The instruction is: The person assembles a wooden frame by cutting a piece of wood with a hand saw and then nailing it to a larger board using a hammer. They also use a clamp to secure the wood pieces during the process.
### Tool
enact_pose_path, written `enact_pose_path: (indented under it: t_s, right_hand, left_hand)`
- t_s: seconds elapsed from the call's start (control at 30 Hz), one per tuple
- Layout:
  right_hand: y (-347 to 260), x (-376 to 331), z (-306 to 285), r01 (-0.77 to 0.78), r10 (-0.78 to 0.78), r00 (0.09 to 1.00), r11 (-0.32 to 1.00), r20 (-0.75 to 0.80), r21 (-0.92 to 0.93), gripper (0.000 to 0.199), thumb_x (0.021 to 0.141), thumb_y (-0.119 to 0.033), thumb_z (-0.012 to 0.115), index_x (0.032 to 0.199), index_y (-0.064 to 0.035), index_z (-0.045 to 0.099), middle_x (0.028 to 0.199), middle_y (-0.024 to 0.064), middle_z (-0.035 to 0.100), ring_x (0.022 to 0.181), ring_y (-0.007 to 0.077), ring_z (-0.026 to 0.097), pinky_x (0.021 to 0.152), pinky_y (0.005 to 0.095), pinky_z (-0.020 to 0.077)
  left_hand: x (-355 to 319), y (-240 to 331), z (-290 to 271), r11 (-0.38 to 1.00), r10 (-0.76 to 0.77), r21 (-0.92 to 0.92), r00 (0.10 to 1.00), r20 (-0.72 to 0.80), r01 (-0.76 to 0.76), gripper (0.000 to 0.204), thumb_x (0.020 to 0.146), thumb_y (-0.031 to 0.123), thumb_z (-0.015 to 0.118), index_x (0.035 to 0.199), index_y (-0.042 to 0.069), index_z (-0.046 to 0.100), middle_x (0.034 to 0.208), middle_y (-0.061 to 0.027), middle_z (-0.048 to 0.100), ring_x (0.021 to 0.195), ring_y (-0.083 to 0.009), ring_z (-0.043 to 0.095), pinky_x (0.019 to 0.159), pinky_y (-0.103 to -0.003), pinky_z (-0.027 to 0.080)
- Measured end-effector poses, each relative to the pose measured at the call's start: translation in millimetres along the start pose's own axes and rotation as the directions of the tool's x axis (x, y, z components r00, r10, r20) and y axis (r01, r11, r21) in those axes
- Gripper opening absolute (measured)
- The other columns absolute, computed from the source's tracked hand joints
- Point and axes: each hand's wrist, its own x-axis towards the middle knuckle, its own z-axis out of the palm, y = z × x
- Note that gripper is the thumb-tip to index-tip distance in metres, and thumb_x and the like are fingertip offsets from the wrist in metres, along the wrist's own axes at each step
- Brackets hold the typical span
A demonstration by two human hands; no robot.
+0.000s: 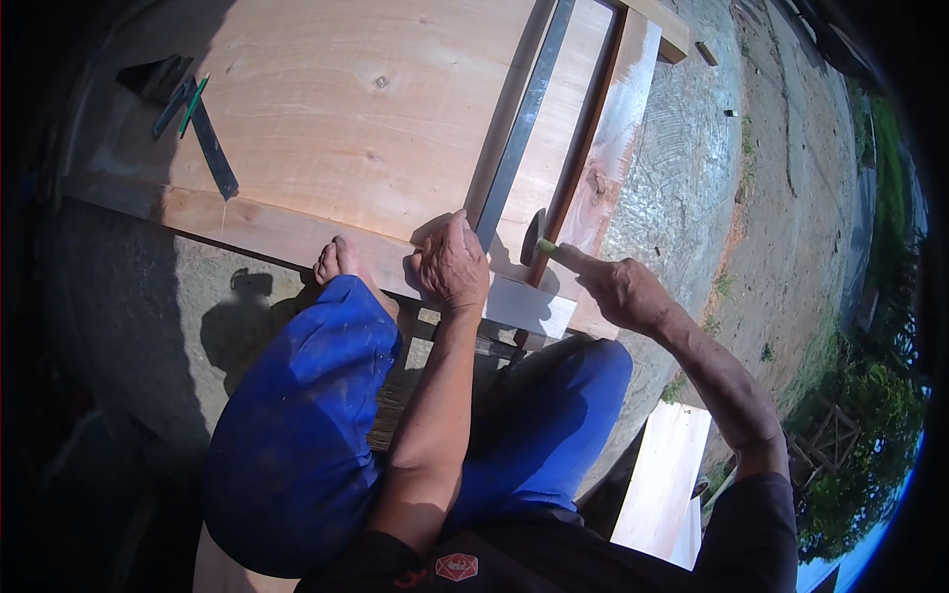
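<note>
My right hand is closed round the handle of a hammer, its dark metal head just above the end of a wooden frame piece. My left hand rests at the near edge of a large pale wooden panel, its fingers curled down on the wood. Whatever those fingers may pinch is hidden. Right beside the left hand is the near end of a long dark metal bar lying across the panel. A short pale wood piece sits under the hammer, to the right of the left hand.
A metal square, a green pencil and a dark tool lie on the panel's left part. My bare foot touches the near edge. Loose boards lie at the lower right, on rough concrete.
</note>
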Motion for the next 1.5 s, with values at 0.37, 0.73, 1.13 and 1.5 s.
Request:
enact_pose_path:
  t_s: [0.37, 0.73, 1.13, 1.5]
  right_hand:
    - [-21.6, 5.8, -7.8, -0.018, 0.073, 0.952, 0.983, -0.297, 0.185, 0.057, 0.099, -0.014, 0.057, 0.152, -0.0245, 0.04, 0.072, 0.0249, 0.063, 0.062, 0.0391, 0.067, 0.054, 0.0484, 0.0485]
    - [-6.2, -12.7, 42.0, 0.109, 0.149, 0.841, 0.895, -0.52, 0.433, 0.039, 0.099, -0.009, 0.058, 0.136, -0.0196, 0.062, 0.087, 0.0201, 0.065, 0.073, 0.0324, 0.066, 0.071, 0.0427, 0.051]
    - [-38.9, -21.2, 91.8, 0.125, 0.517, 0.748, 0.506, -0.416, 0.853, 0.02, 0.092, -0.015, 0.071, 0.103, 0.0003, 0.063, 0.078, 0.0096, 0.068, 0.069, 0.0116, 0.059, 0.064, 0.0307, 0.0492]
    - [-27.0, -30.3, 108.6, 0.186, 0.607, 0.746, 0.206, -0.275, 0.961, 0.025, 0.103, -0.024, 0.06, 0.089, -0.0034, 0.062, 0.069, -0.0045, 0.051, 0.062, 0.0041, 0.043, 0.053, 0.0246, 0.0369]
  left_hand:
    - [-2.1, -9.7, -5.7, 1.0, 0.012, 0.014, 1.0, -0.006, -0.012, 0.021, 0.096, 0.02, 0.058, 0.115, 0.016, 0.067, 0.096, -0.0065, 0.073, 0.093, -0.0283, 0.067, 0.081, -0.042, 0.045]
    - [23.0, 12.1, -8.8, -0.19, -0.165, -0.787, 0.771, 0.615, 0.587, 0.024, 0.096, 0.019, 0.06, 0.116, 0.006, 0.064, 0.083, -0.0044, 0.06, 0.072, -0.0182, 0.057, 0.07, -0.031, 0.049]
    - [-24.9, 74.4, -19.3, -0.407, 0.253, -0.57, 0.687, 0.681, 0.714, 0.043, 0.091, -0.012, 0.047, 0.133, -0.001, 0.051, 0.118, -0.011, 0.059, 0.108, -0.0207, 0.061, 0.101, -0.035, 0.053]
    - [-38.5, 53.2, -19.4, -0.098, 0.4, -0.544, 0.533, 0.745, 0.833, 0.015, 0.097, 0.009, 0.062, 0.111, 0.003, 0.063, 0.093, -0.0033, 0.064, 0.075, -0.0084, 0.055, 0.065, -0.022, 0.045]
